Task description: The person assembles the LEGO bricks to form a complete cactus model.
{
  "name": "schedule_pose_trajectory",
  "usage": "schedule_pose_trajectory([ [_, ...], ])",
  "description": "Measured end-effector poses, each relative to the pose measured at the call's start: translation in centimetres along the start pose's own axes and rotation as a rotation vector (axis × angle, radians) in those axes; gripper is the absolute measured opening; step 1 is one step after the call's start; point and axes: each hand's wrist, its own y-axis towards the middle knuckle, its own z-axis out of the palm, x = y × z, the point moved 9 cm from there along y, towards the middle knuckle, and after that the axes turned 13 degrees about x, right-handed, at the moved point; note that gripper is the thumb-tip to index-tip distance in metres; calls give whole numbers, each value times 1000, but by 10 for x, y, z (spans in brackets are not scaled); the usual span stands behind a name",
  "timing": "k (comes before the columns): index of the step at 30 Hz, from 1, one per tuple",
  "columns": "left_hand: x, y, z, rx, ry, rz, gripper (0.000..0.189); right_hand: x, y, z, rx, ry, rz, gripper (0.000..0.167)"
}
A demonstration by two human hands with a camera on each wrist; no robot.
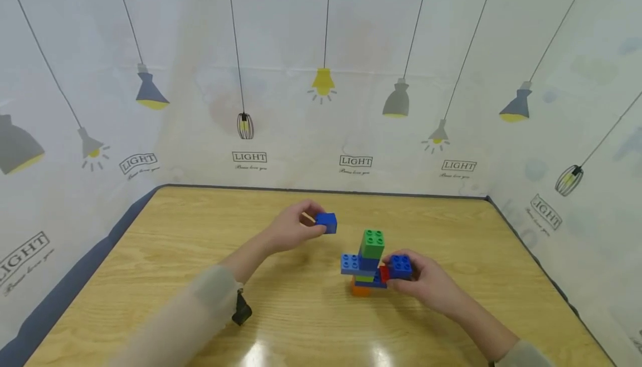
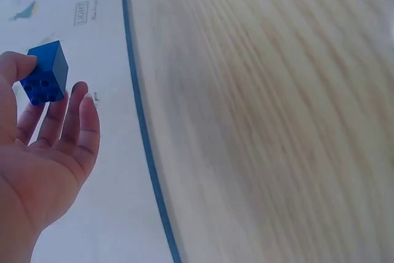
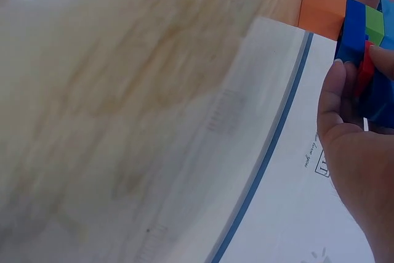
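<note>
My left hand (image 1: 293, 229) pinches a blue toy building brick (image 1: 327, 223) between thumb and fingers, raised above the table to the left of a brick tower. In the left wrist view the studs on that brick (image 2: 44, 90) show. The tower stands upright on an orange brick (image 1: 360, 288), topped by a green brick (image 1: 373, 244), with a lighter blue brick (image 1: 349, 263) jutting out to the left. At the tower's right side, my right hand (image 1: 432, 284) grips a studded blue brick (image 1: 400, 265) together with a thin red brick (image 1: 384, 273). Its fingers partly hide both in the right wrist view.
The wooden table (image 1: 200, 222) has a dark edge along the back and sides. Behind it hangs a pale backdrop (image 1: 281, 33) printed with lamps. A black device (image 1: 242, 308) is strapped at the left wrist, by the sleeve.
</note>
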Motion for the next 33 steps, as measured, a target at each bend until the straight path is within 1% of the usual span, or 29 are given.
schedule_pose_trajectory([
  [3, -7, -16, -5, 2, 3, 34, 34, 2, 2, 0, 2, -7, -4, 54],
  [6, -14, -29, -7, 6, -7, 57, 33, 2, 4, 1, 5, 0, 1, 55],
  [13, -29, -48, -7, 0, -78, 81, 34, 2, 8, 3, -6, 16, 20, 54],
  [17, -37, -57, -4, 3, -104, 85, 37, 5, 12, 5, -9, 14, 26, 52],
  [20, -42, -63, -2, 4, -95, 95, 38, 8, 14, 6, -15, 7, 33, 52],
  [23, -46, -67, -1, 6, -62, 99, 37, 11, 16, 6, -23, -4, 40, 51],
  [28, -51, -74, 1, 12, 2, 118, 32, 14, 19, 11, -11, -5, 24, 51],
  [30, -51, -75, 2, 17, 21, 120, 32, 15, 21, 12, -8, 1, 14, 51],
  [33, -49, -76, 5, 26, 24, 115, 33, 17, 23, 14, -5, 2, 9, 50],
])
